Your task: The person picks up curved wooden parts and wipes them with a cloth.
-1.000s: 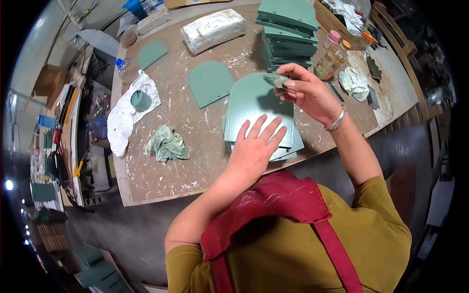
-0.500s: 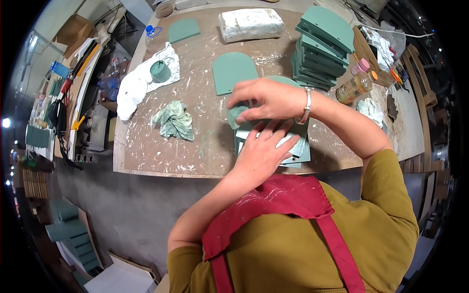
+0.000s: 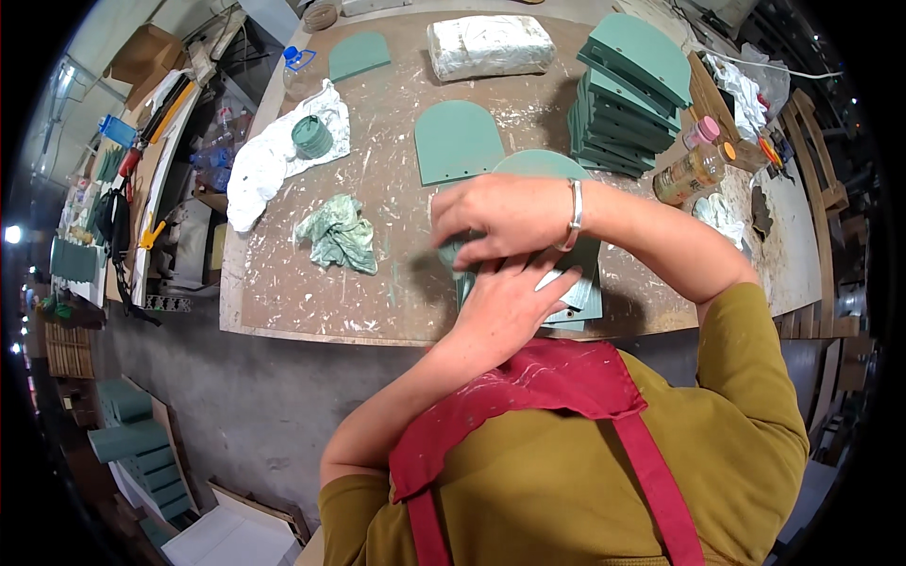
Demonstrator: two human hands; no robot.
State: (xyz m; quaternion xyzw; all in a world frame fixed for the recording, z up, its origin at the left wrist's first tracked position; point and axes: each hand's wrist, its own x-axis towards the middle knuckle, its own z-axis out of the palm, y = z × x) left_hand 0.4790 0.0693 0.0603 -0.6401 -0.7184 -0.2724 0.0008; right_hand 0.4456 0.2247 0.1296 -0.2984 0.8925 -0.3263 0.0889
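My left hand [image 3: 505, 304] lies flat, fingers spread, on a small pile of green arch-topped panels [image 3: 587, 269] at the table's near edge. Over its fingertips reaches my right hand [image 3: 510, 212], with a band on the wrist. Its fingers curl round a crumpled green-stained rag [image 3: 447, 253] at the pile's left edge; most of the rag is hidden beneath the hand. Past my right hand, the rounded end of a panel [image 3: 540, 162] shows. A single green panel [image 3: 457, 141] with small holes along its near edge lies just beyond.
At the right rises a tall stack of green panels [image 3: 623, 118], beside a bottle with an orange cap [image 3: 694, 172]. A white wrapped block [image 3: 491, 47] lies at the back. Leftward are a crumpled rag [image 3: 338, 234], a white cloth [image 3: 260, 179] and a small green pot [image 3: 311, 137].
My right hand has drawn slightly nearer to me along the pile's left edge, taking the rag with it. My left hand stays pressed on the panels.
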